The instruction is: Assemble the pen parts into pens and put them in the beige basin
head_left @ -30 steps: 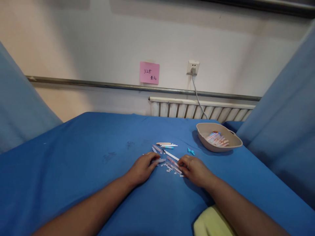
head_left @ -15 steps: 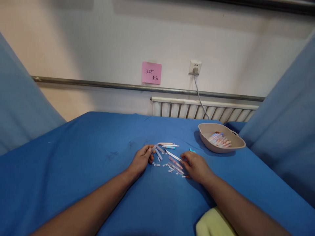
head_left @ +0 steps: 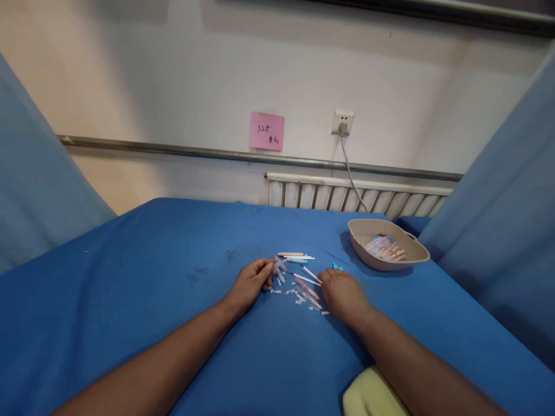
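Note:
My left hand [head_left: 254, 281] is closed, thumb and fingertips pinching a translucent pale pen barrel [head_left: 281, 263]. To its right, my right hand [head_left: 346, 294] is curled with its fingertips low over the cloth. One white pen refill [head_left: 311, 273] with a dark tip slants up-left from those fingertips, and a second white refill [head_left: 306, 279] lies just below it. Between the hands lie pinkish clear pen barrels [head_left: 309, 289], a blue-and-white pen [head_left: 297, 260], an orange-toned stick [head_left: 290, 253] and several small white pieces [head_left: 300, 299]. The right fingertips are partly hidden.
A beige basket [head_left: 416, 254] holding several pens stands at the right on the blue cloth [head_left: 173, 248]. Small turquoise pieces [head_left: 337, 266] lie beyond my right hand. A yellow-green cloth [head_left: 370, 393] is near my right forearm. Behind are a radiator [head_left: 338, 195] and curtains.
My right hand has turned slightly, its fingers now more hidden. Two white refills now show splayed at its fingertips, where one showed before. My left hand keeps its pinch, nearly in place.

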